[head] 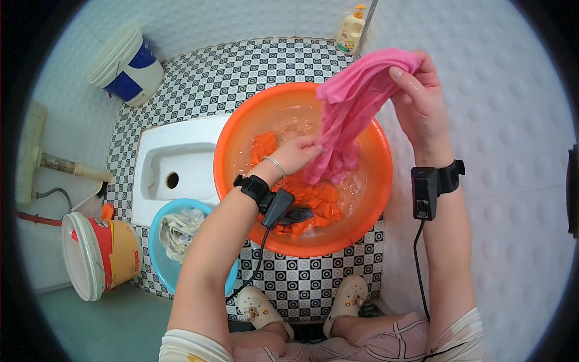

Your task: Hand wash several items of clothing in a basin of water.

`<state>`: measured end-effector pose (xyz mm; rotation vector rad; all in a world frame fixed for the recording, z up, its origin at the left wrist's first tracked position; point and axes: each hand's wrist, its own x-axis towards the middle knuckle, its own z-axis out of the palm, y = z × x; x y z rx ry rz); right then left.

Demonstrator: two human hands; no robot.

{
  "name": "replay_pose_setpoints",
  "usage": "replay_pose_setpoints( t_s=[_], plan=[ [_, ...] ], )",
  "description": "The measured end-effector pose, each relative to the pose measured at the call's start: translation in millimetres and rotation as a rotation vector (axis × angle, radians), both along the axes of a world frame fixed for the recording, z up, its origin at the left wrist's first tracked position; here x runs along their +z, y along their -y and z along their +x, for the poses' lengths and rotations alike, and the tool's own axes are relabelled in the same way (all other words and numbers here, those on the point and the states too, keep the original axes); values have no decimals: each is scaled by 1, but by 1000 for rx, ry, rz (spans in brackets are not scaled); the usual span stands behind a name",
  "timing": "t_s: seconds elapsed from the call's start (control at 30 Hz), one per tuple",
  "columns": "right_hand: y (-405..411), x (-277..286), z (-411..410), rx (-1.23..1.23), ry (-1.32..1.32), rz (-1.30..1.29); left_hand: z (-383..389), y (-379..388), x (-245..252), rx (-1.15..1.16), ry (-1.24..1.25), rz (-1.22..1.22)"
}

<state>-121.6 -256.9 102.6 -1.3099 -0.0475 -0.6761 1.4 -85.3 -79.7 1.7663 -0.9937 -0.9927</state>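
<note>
A wet pink cloth garment hangs over a large orange plastic basin. My right hand, raised past the basin's far right side, pinches its upper end between thumb and fingers. Lower down, my left hand grips the garment's left edge above the water. The garment's lower end reaches into the basin. Orange fabric lies bunched in the water, with a dark grey piece on it. Each wrist wears a black strapped device with a cable.
A blue basin holding pale wrung cloth stands left, beside a white squat toilet. Two buckets, one white and blue, one red and yellow, stand farther left. A pump bottle and hose are beyond the basin.
</note>
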Motion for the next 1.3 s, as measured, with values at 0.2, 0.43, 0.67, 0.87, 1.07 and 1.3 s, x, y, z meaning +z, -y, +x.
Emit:
replay_pose_setpoints(
  t_s=[0.2,0.43,0.67,0.87,1.07,1.3],
  plan=[
    [41,-48,-14,-202,-489,-329,26,-6,60,700,-468,-346],
    [23,-199,-27,52,-1101,-1235,16,-20,-8,208,437,18],
    [-18,-239,-35,698,-1499,-1129,-6,-15,-75,-457,338,453],
    [-18,-204,-29,732,-1480,-1349,-30,-13,-93,-548,654,515],
    [14,-187,-37,28,-1145,-907,7,-35,-58,-31,512,399],
    [28,-82,16,-484,-512,-723,53,-41,43,637,529,44]
  ],
)
